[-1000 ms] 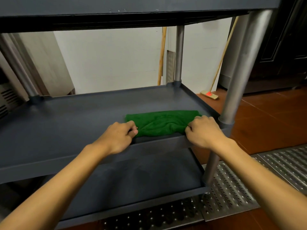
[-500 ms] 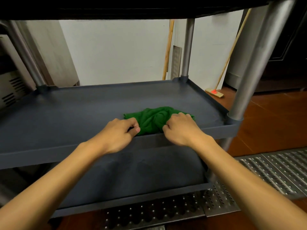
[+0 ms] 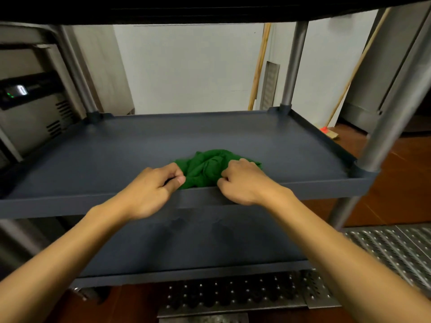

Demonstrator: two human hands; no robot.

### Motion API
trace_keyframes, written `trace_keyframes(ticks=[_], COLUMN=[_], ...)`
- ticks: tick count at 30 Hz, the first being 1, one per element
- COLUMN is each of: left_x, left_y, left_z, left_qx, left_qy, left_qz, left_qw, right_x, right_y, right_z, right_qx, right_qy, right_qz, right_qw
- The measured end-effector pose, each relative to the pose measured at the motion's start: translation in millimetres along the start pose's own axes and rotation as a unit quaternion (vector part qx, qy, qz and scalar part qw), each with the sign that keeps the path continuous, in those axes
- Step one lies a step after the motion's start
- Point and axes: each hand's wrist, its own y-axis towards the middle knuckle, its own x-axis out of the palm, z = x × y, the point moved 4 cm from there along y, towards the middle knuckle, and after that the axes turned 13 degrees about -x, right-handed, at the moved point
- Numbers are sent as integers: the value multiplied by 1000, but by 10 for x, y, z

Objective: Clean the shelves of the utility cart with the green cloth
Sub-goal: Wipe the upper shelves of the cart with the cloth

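Observation:
The green cloth (image 3: 207,166) lies bunched up near the front rim of the dark grey cart's middle shelf (image 3: 140,155). My left hand (image 3: 151,190) pinches the cloth's left edge with thumb and fingers. My right hand (image 3: 245,180) grips its right side, fingers curled into the fabric. Both hands rest over the shelf's front lip. The lower shelf (image 3: 198,243) shows below my forearms. The top shelf is only a dark band along the upper edge.
Metal cart posts stand at the right front (image 3: 394,113), the back right (image 3: 292,66) and the back left (image 3: 77,71). A steel appliance (image 3: 28,113) sits at left. Broom handles (image 3: 258,66) lean on the white wall. A perforated metal floor grate (image 3: 384,250) lies at right.
My right hand moved left toward my left hand, crumpling the flat cloth into a bunch. The view shifted so the shelf sits more centred.

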Motion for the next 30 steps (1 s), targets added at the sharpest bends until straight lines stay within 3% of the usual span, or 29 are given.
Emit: trace_keyframes(ticks=[5,11,18,25,28,30], left_x=[-303,-835,-1361,-1897,-2099,-2144], left_y=[-107,-236,-742,-1232,-1405,-1529], left_z=[-125,-138,-381,-789,-1215,-1453], left_qx=[-29,-52,-61,-52,-84,-106], left_qy=[-67,-55,-27,-44,-120,-107], left_qz=[125,222,288,339,368,365], left_qw=[989,972,955,938,918,919], right_x=[-6,-337,-757,-1024,-1059,-1018], right_y=[-7,-106,-88,-3,10,3], right_z=[40,39,-242,-698,-914,-1033], right_qx=[-9,-44,-115,-186,-205,-217], right_qy=[91,128,136,157,187,210], right_qz=[7,159,261,307,295,263], right_qw=[996,978,949,920,914,916])
